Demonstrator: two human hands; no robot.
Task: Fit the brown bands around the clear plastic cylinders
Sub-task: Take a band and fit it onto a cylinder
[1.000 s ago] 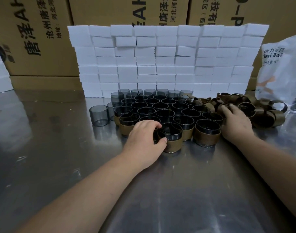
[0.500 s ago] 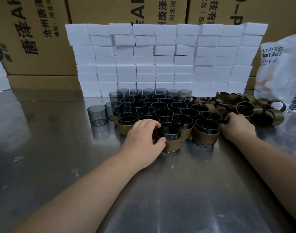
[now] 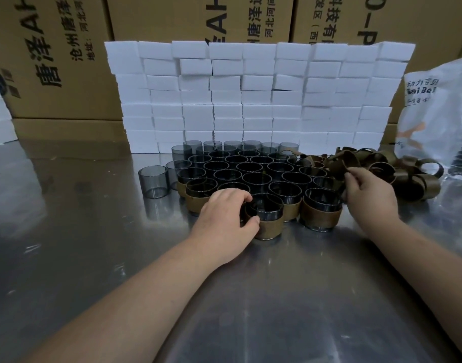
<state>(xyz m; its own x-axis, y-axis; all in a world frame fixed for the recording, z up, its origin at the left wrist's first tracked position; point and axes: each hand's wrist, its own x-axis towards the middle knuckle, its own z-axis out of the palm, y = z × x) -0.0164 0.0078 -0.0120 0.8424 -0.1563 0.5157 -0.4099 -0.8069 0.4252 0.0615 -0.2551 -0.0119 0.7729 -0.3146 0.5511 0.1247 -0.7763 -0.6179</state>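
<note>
Roughly a handful banded: front-row smoky cylinders (image 3: 321,205) wear brown bands, most behind are bare. Your left hand (image 3: 224,218) curls around the front banded cylinder (image 3: 265,218); your right hand (image 3: 368,195) pinches a loose band (image 3: 340,163) from the pile (image 3: 408,176).

The worktop (image 3: 80,244) is bare in front of the packed cylinders (image 3: 251,169) and to their left, so hands can pass freely there. One single cylinder (image 3: 153,181) stands just left of the cluster. Behind the cluster a wall of white blocks (image 3: 251,100) closes the way, with cardboard boxes (image 3: 54,56) behind it. To the right of the cluster a heap of brown bands (image 3: 397,171) and a plastic bag (image 3: 442,116) fill the space.
</note>
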